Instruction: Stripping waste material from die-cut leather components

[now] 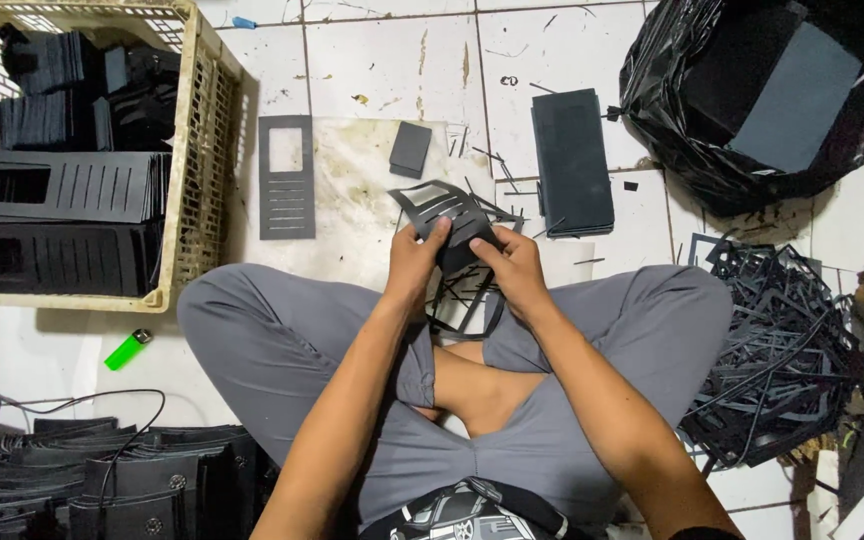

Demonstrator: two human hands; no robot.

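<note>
Far left of the frame, my cream plastic crate holds stacks of finished black slotted panels, some standing at the back, two lying flat in front. Just below it a green lighter lies on the tile, and in the lower left corner sits a row of black cases. Moving in, one cleaned slotted panel lies flat on the stained mat, above my knee. Centre now: my left hand is closed on the die-cut black sheet, thumb pressing its top edge, and my right hand pinches the other side, so I judge I'm mid-strip, pulling the waste frame off the piece; next comes a firm, even tug without tearing the slats. Right of my hands rests a stack of uncut black sheets. Upper right, a black plastic bag gapes open with more dark sheets inside. Lower right, a tangled heap of stripped offcuts.
</note>
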